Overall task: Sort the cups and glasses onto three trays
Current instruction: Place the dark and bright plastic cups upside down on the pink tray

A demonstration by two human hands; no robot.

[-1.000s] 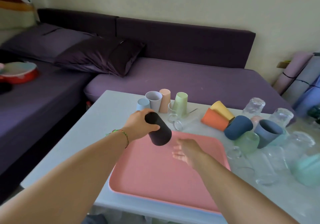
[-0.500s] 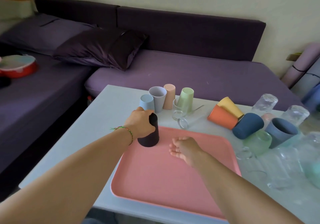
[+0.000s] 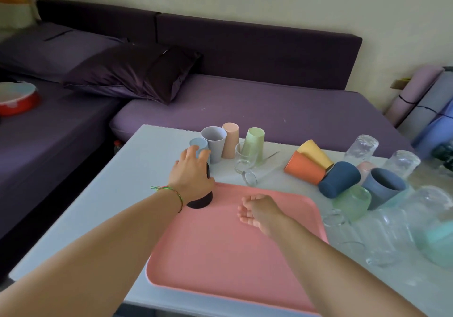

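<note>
Pale counter (image 3: 137, 169): lies under the pink tray and runs out past it on every side.
Pink tray (image 3: 220, 255): flat, with one cup on it, at its far-left corner.
Heap off the tray's right edge: clear glasses and coloured cups, tumbled together. The orange cup (image 3: 305, 171) and the navy cup (image 3: 339, 179) lie on their sides just beyond the far-right corner.
Cluster beyond the tray's far-left corner: the grey cup (image 3: 214, 142), peach cup (image 3: 231, 140), green cup (image 3: 255, 144) and small blue cup (image 3: 197, 144) all stand upright.
Left hand (image 3: 193, 174): sits over the tray's far-left corner, palm on top of the dark cup. The fingers (image 3: 192, 152) are stretched straight past it towards the small blue cup; whether they touch it I cannot tell. No firm grip shows.
Right hand (image 3: 259, 211): hangs over the tray, near the middle of its far edge. Its fingers are loosely curled and hold nothing.
Dark cup (image 3: 199, 200): stands on the tray's far-left corner, long axis vertical, mostly hidden by the left palm.
Next reach, as I judge it: the upright cluster lies straight ahead of the left fingers, so that hand is the nearer one. The heap lies to the right hand's side.
</note>
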